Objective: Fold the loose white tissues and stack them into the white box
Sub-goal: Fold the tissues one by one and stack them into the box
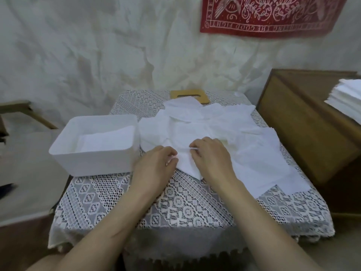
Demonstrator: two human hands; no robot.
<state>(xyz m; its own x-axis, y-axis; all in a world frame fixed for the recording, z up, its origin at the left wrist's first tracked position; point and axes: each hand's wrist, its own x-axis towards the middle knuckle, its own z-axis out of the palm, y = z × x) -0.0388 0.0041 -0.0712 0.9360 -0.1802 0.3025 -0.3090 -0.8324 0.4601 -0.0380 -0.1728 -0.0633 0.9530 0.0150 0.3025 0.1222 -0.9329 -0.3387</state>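
While the 2 bare hands meet at the near edge of the table, 1 creased white paper tissue (pixel 187 166) lies between them on the white lace tablecloth (pixel 185 208). The left hand (pixel 156 166) has its fingers curled in, thumb and fingertips pinching the tissue's left edge. The right hand (pixel 212 157) lies knuckles up, its fingers bent down and nipping a raised fold along the tissue's far edge.

Just beyond and to the right spreads the heap of loose white tissues (pixel 218 128), overlapping flat sheets that reach the table's right edge. At the table's left side, just beside the heap, stands the open white rectangular plastic box (pixel 93 161), with folded white tissues (pixel 109 138) lying flat in its bottom.

At the far edge, partly under the heap, sits a tan wooden lid with a slot (pixel 188 94). To the right stands a brown wooden cabinet (pixel 304 124) bearing a stack of white sheets (pixel 347 98). A red patterned cloth (pixel 273 14) hangs on the wall.
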